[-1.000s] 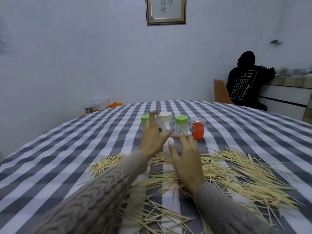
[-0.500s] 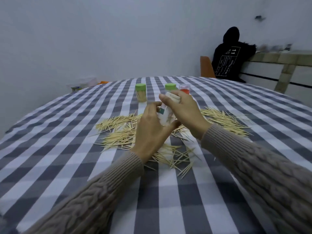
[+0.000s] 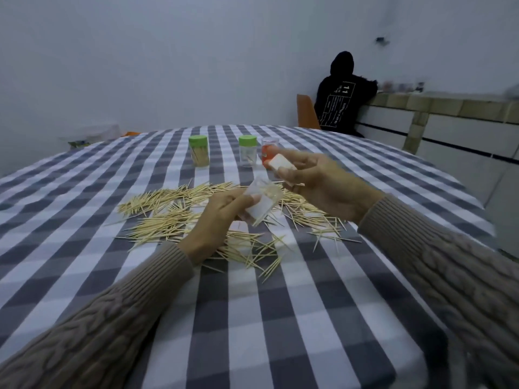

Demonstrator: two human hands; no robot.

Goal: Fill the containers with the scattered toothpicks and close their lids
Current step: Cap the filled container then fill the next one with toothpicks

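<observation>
My left hand (image 3: 216,220) holds a clear open container (image 3: 262,202) with a white label, tilted, above the toothpicks. My right hand (image 3: 320,183) grips its white lid (image 3: 280,163), lifted away to the upper right. Loose toothpicks (image 3: 174,211) lie spread over the checked tablecloth (image 3: 252,318) under and around both hands. Farther back stand two clear jars with green lids: the left jar (image 3: 198,150) holds toothpicks, the middle jar (image 3: 248,150) looks nearly empty. A red-bottomed jar (image 3: 268,151) stands just behind the white lid.
A person in a black hoodie (image 3: 341,99) sits with their back to me at the far right, beside an orange chair (image 3: 306,111) and a counter (image 3: 449,108). A clear box (image 3: 90,136) lies past the table's far left edge.
My hands lifted the white-lidded container from the row toward me. The lid came off: my right hand now holds it apart from the container in my left.
</observation>
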